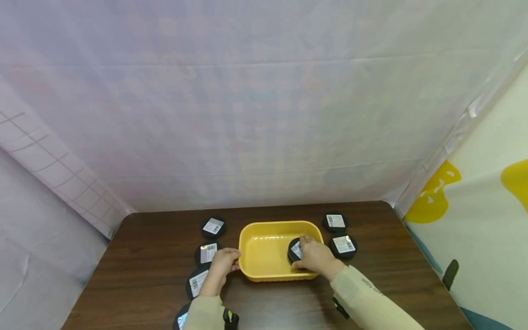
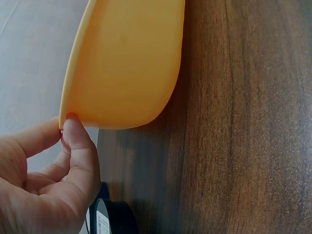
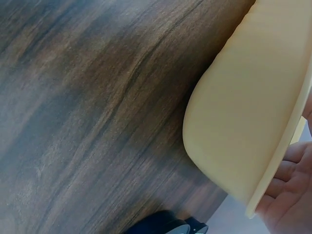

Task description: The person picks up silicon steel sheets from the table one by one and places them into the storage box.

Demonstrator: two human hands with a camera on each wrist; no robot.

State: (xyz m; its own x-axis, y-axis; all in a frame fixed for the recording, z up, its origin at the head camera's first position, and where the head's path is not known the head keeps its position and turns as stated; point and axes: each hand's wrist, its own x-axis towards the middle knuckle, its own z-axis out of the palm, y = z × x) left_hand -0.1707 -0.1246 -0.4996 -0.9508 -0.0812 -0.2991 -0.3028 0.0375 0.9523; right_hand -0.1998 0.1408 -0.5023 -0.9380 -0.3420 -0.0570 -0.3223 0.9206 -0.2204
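A yellow plastic basin (image 1: 264, 278) stands in the middle of the brown table. My left hand (image 1: 222, 266) pinches its left rim between thumb and fingers, which the left wrist view shows close up. Inside the basin, towards its right end, my right hand (image 1: 315, 256) grips a black round container (image 1: 294, 250) with a white label on top, thumb on the near side and fingers on the far side. In the right wrist view the basin's wall (image 3: 239, 107) hides the container, and only part of the hand (image 3: 292, 195) shows behind the rim.
Several similar black containers with barcode labels line the table left of the basin, one (image 1: 213, 228) at the back and another (image 1: 206, 253) beside my left hand. Two more, including this container (image 1: 343, 246), sit to its right. A pale cloth wall (image 1: 264, 114) rises behind the table.
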